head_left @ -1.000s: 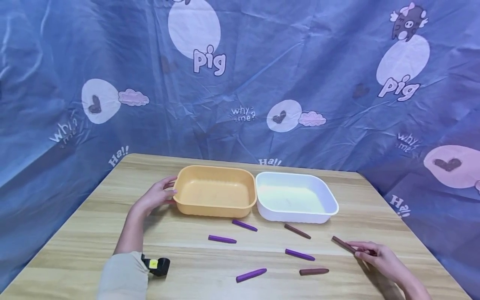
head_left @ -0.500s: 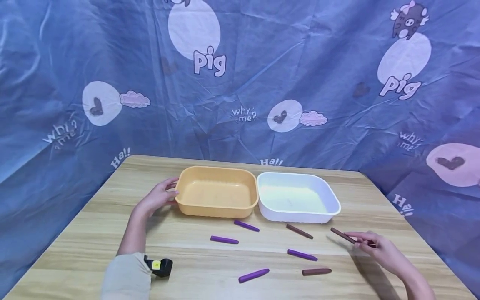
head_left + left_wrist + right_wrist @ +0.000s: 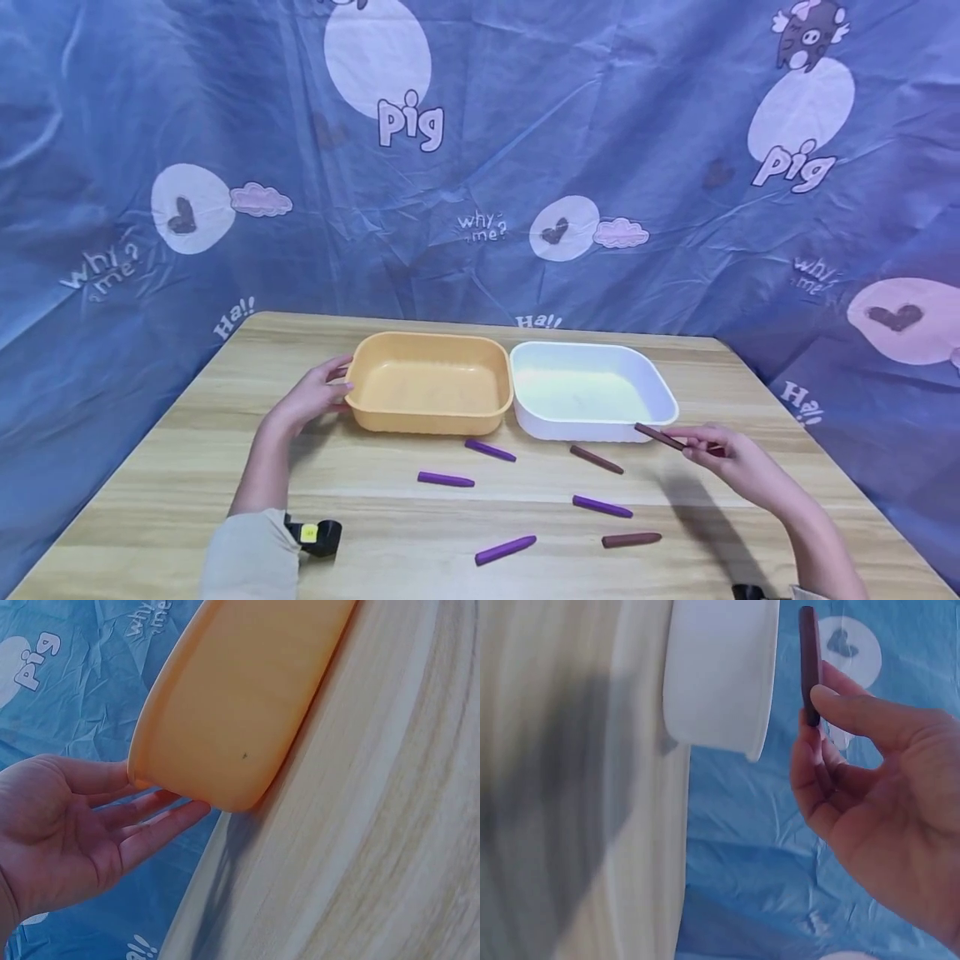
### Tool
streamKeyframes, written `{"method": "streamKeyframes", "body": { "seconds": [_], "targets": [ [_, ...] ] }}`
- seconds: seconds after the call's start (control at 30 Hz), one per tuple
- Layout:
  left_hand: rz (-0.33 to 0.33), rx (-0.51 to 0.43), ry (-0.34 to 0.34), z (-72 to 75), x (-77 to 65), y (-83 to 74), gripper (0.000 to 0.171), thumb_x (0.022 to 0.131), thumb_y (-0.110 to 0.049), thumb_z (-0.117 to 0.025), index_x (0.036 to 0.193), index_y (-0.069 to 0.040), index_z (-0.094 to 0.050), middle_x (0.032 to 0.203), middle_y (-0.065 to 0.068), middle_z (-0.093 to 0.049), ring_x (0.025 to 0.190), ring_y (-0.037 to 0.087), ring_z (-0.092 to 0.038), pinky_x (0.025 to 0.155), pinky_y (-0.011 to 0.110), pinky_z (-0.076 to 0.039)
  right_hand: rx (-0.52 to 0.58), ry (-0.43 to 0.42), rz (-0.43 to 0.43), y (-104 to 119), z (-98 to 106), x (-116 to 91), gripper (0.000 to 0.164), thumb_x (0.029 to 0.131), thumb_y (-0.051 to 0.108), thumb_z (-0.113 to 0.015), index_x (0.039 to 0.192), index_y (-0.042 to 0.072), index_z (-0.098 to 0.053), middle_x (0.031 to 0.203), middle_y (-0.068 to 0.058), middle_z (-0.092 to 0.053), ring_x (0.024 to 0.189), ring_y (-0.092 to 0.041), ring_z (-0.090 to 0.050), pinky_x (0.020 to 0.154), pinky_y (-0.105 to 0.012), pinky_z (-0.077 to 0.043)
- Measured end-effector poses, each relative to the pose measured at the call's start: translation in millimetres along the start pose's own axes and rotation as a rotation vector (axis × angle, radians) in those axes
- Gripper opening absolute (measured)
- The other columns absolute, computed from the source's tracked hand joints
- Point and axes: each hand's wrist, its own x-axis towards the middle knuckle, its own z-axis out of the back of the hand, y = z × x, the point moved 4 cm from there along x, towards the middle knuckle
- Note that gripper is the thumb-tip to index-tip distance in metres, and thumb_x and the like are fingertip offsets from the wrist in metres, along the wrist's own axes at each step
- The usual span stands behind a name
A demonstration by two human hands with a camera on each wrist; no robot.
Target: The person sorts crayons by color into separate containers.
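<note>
"What has the right hand (image 3: 731, 462) got?"

"A brown crayon (image 3: 660, 436), pinched between thumb and fingers and held up off the bench (image 3: 375, 525). It points away from the palm."

"Where is it, against the white tub (image 3: 592, 432)?"

"By the front right corner. From the head it overlaps the rim; the right wrist view shows a gap between the two."

"And the left hand (image 3: 311, 396)?"

"At the left end of the orange tub (image 3: 429, 422), fingers nearly straight, thumb by the rim, touching the end wall rather than clenched."

"How do the tubs stand?"

"Upright, side by side at the back of the bench, orange on the left, their rims about touching."

"What lies in front of them?"

"Four purple ones, at back (image 3: 491, 450), left (image 3: 446, 479), right (image 3: 602, 506) and front (image 3: 506, 550), and two more brown ones, one just before the white tub (image 3: 597, 459), one nearer the front (image 3: 632, 540). All six lie apart."

"Anything behind?"

"A creased blue cloth (image 3: 420, 258) printed with hearts and the word 'pig'."
</note>
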Motion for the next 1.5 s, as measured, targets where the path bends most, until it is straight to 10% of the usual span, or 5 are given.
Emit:
{"method": "streamKeyframes", "body": {
  "seconds": [1.5],
  "targets": [
    [0.04,0.028,-0.01,-3.6,-3.5,-7.1,0.058,0.091,0.011,-0.038,0.139,0.015,-0.007,0.134,0.042,-0.02,0.114,0.05,-0.04,0.081,0.046,-0.049,-0.067,0.017,0.092,54,-56,96,0.024,0.08,-0.006,-0.064,0.101,0.004,-0.07,0.069,0.005,-0.045,0.062,-0.009,-0.041,0.052,-0.023,-0.036]
  ]
}}
